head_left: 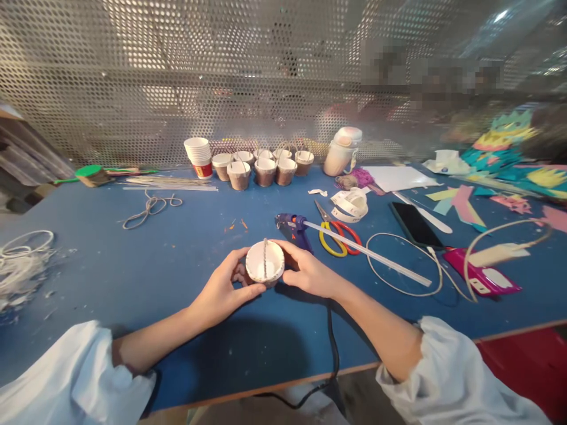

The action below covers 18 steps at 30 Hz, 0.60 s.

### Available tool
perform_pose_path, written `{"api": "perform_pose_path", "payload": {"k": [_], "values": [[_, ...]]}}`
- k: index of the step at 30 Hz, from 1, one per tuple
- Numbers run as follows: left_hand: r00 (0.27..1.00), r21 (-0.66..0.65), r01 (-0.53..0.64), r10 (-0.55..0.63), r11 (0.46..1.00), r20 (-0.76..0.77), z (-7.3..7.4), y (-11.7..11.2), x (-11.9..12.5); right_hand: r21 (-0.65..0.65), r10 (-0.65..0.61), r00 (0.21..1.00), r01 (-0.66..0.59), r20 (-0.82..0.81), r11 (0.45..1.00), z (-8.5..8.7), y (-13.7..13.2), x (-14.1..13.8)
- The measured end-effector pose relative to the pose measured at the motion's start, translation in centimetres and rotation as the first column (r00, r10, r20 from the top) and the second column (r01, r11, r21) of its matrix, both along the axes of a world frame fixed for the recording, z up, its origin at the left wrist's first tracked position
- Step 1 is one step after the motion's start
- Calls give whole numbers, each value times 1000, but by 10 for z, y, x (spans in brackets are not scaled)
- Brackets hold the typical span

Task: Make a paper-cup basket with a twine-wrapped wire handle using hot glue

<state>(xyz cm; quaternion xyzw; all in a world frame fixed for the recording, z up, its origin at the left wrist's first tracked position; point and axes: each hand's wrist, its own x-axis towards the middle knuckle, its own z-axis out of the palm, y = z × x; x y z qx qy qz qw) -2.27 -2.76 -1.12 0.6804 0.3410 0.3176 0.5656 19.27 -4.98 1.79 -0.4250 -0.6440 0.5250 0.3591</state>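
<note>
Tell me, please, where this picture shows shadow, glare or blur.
Head view: broad shadow on the table below the cup; same view, bright glare near the top right corner; same view, soft background behind the metal mesh, partly pixelated.

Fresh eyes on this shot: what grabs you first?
Probably the small white-lined cup with a strand arched over its mouth, held between the left hand and right hand near the blue table's front middle. Next, the glue gun with its long pale stick, just beyond the right hand, beside red-and-yellow-handled scissors. Then the similar cups grouped at the back.
</note>
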Motion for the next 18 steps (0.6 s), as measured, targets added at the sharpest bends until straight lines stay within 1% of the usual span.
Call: {"api": "perform_pose_path", "payload": {"k": [2, 5, 7, 9, 11, 15, 18], "values": [[997, 65, -5, 10, 998, -75, 2, 0, 0, -25, 11, 997, -9, 83, 1000, 4, -2, 1], [984, 189, -59, 89, 980, -154, 3, -1, 0, -39, 41, 980, -34, 197, 999, 11, -6, 1], [977, 254, -73, 120, 964, -174, 2, -2, 0, -36, 24, 977, -16, 211, 999, 12, -7, 0], [973, 293, -106, 159, 950, -165, 2, -1, 0, -44, 1, 980, 8, 199, 999, 10, -6, -1], [974, 307, -121, 173, 944, -149, 3, -1, 1, -47, 18, 985, -10, 171, 999, 6, -4, -2], [991, 273, -45, 78, 961, -113, 5, -1, 2, -7, 70, 989, -70, 133, 998, 0, -2, -2], [984, 190, -112, 136, 975, -119, 4, -3, 3, 9, 52, 989, -53, 135, 999, -1, -3, -4]]}}
